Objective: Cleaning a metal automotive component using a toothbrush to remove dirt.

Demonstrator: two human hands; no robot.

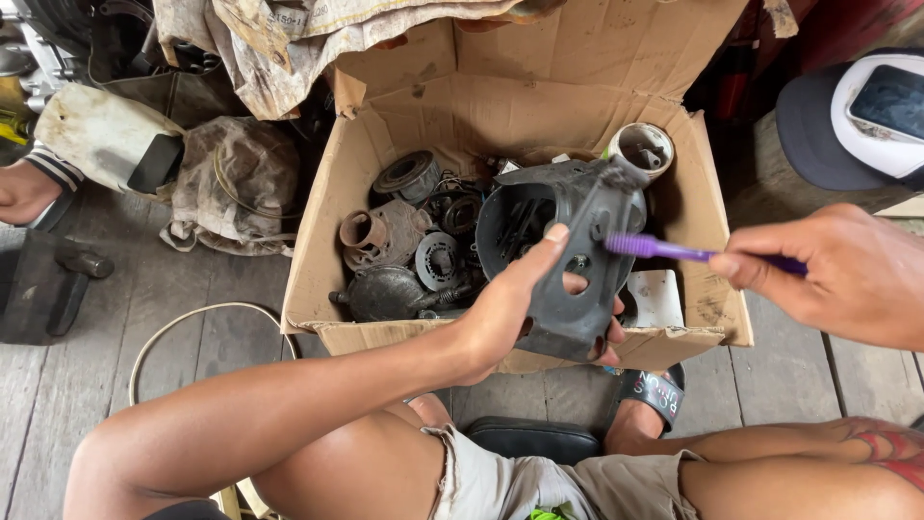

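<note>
Left hand clamps my dark metal casing upright over the cardboard box, exposing its face | right hand pinches purple toothbrush, bristles touching the casing's upper edge.

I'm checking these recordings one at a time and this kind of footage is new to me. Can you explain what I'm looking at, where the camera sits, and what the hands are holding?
There is no machine here: a seated person works with bare hands, and the single picture comes from a camera on their head, looking down over their arms and knees. The left hand holds a dark grey metal part above an open cardboard box, thumb on its front and fingers wrapped behind. The right hand pinches a purple toothbrush, whose head end meets the upper part of the metal piece. Inside the box lie more greasy metal parts, round and geared ones among them. The box stands on a wooden plank floor, with dirty cloth to its left and a pale hose looping nearby.
</note>
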